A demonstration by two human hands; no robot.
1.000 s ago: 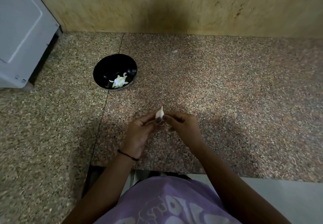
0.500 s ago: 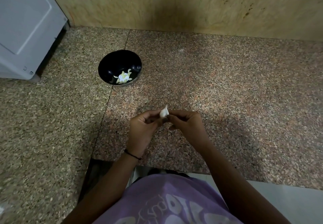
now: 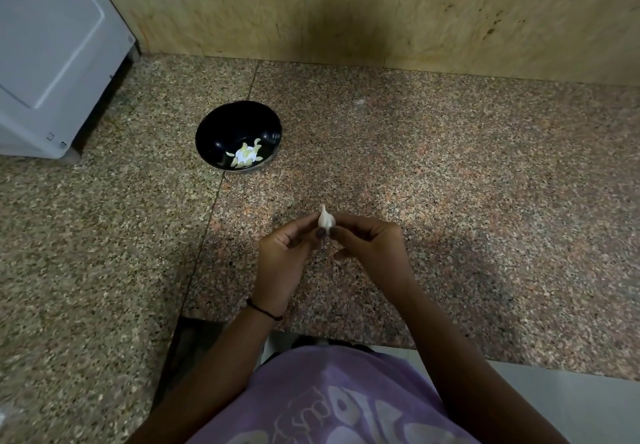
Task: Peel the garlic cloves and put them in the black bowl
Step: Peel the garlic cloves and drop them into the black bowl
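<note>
Barely anything shifts: left hand (image 3: 284, 256) and right hand (image 3: 370, 243) still pinch the white papery garlic clove (image 3: 325, 219) mid-frame, peeling unfinished; round black bowl (image 3: 221, 125) waits upper-left.

Home kitchen: speckled granite counter (image 3: 450, 184), stone-tile backsplash (image 3: 311, 7), white appliance (image 3: 52, 45), black bowl (image 3: 221, 125) of garlic.

Speckled granite counter (image 3: 450, 184) (a seam (image 3: 221, 194) runs down its left half) carries the black bowl (image 3: 225, 125) left of centre and a white appliance (image 3: 52, 63) upper left
</note>
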